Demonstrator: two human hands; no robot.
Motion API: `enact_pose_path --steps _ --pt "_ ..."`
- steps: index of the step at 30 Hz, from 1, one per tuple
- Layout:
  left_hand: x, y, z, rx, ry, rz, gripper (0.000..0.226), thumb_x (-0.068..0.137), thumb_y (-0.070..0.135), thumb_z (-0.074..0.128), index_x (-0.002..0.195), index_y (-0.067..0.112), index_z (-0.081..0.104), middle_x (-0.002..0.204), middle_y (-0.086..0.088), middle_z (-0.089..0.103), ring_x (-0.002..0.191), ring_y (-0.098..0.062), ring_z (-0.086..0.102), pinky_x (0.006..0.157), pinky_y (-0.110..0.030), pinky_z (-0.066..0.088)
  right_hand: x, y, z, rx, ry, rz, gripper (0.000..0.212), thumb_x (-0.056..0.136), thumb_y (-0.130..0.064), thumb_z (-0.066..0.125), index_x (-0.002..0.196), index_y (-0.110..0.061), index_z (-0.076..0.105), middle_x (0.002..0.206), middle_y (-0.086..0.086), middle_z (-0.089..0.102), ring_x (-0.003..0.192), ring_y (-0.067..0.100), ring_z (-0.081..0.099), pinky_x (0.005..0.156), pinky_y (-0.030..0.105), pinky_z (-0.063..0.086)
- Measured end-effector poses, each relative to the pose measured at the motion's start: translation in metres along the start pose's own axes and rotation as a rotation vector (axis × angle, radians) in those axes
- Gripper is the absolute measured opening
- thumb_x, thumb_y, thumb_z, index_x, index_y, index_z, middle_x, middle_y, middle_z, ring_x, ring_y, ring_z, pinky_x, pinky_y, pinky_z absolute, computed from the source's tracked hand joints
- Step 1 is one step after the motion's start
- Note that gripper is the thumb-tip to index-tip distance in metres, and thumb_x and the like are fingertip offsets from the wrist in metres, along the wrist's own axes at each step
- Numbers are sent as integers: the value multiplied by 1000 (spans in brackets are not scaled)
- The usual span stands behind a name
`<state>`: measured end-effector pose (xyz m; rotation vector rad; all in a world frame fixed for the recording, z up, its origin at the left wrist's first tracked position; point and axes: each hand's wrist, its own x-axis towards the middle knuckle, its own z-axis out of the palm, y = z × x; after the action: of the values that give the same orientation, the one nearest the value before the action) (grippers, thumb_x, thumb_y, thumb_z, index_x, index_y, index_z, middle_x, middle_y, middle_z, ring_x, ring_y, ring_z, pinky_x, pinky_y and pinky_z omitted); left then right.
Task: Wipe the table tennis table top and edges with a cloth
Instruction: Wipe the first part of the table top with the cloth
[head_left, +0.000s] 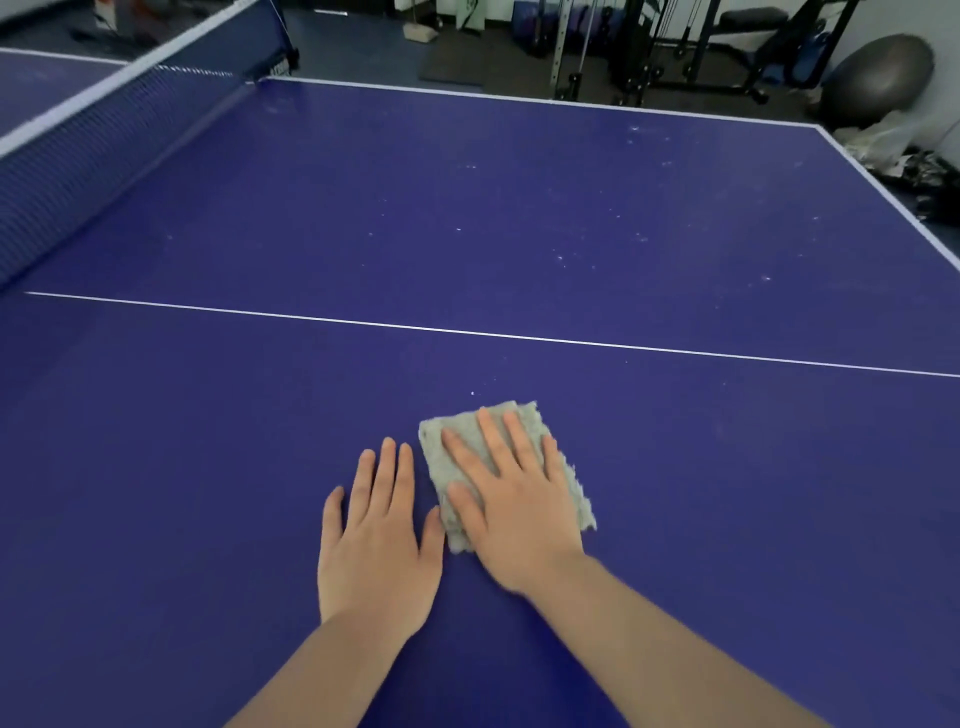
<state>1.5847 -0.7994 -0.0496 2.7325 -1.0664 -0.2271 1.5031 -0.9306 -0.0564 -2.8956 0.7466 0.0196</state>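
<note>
Pressing flat on the cloth (506, 467), the right hand (511, 499) sits at lower centre of the frame, fingers straight and spread, palm down; nothing gripped, just pinning the folded grey rag to the table (467, 234). Left hand (379, 540) lies just beside it on the left, also flat and open on bare blue surface, thumb touching or nearly touching the cloth's lower left edge, can't tell which. Cloth's long axis runs from lower right up toward upper left, roughly along the right fingers. Right hand is the one on the cloth, so it is likely the wiping hand; left looks like a brace. Key relation: white specks (561, 257) lie beyond the centre line (467, 331), up and right of the cloth, so the next stroke probably needs to push away and rightward. Net (104, 150) sits upper left, the far edge upper right, both well apart from the hands.
</note>
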Motion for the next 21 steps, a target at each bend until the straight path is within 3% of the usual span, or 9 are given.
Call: enact_pose_path --steps 2,4,6,10,12,14,16,18,21 --pt "12 -21 -5 22 -17 40 83 75 62 -18 151 29 -18 157 13 -23 144 -7 -23 119 -34 -8 28 16 -9 -41 -76 96 60 96 -54 -6 154 -42 -10 165 -5 -16 150 19 -22 122 48 -8" --pt "26 -40 -10 42 -12 55 80 75 64 -20 149 32 -22 157 14 -25 143 -8 -26 120 -36 -10 38 38 -18 -47 -98 299 55 101 -51 0 153 -43 -16 164 -5 -22 149 19 -24 122 49 -7" --pt "35 -49 -9 54 19 60 77 79 63 -19 150 32 -20 158 13 -21 145 -10 -23 122 -40 -8 26 45 -19 -37 -61 436 56 95 -54 -11 148 -43 -23 164 -4 -23 149 19 -25 122 48 -7" --pt "38 -49 -1 16 27 11 76 90 62 -2 154 22 0 162 6 -3 149 -14 -8 122 -44 0 12 -4 -12 3 -78 217 64 82 -59 -25 145 -45 -24 160 -7 -27 146 15 -30 121 43 -15" --pt "37 -51 0 -2 17 3 79 87 63 -4 154 20 -4 162 5 -6 149 -13 -11 121 -42 -3 38 -17 -8 -14 -81 118 63 84 -60 -23 145 -46 -24 160 -9 -28 147 15 -30 122 44 -13" --pt "39 -56 -4 -27 25 34 83 79 65 -12 151 24 -15 160 9 -17 146 -10 -21 120 -38 -9 66 -7 -11 -35 -77 191 59 92 -56 -12 149 -46 -19 163 -8 -23 149 16 -25 122 46 -8" --pt "43 -75 -13 2 5 39 83 74 66 -18 147 28 -25 155 13 -26 144 -8 -27 120 -37 -12 76 9 -14 -39 -85 391 54 101 -52 1 152 -44 -16 165 -6 -18 150 18 -22 122 48 -5" --pt "51 -105 -24 45 29 -4 79 78 69 -20 146 30 -27 155 14 -27 144 -10 -26 121 -38 -11 66 6 -13 -33 -82 515 53 99 -53 -3 147 -43 -23 165 -4 -19 150 19 -23 122 49 -5" --pt "62 -135 -31 33 80 -117 69 88 58 -13 149 27 -22 159 10 -21 146 -13 -22 122 -41 -7 59 -47 -10 -49 -85 322 60 82 -55 -22 141 -44 -28 164 -4 -22 149 19 -25 122 49 -8"
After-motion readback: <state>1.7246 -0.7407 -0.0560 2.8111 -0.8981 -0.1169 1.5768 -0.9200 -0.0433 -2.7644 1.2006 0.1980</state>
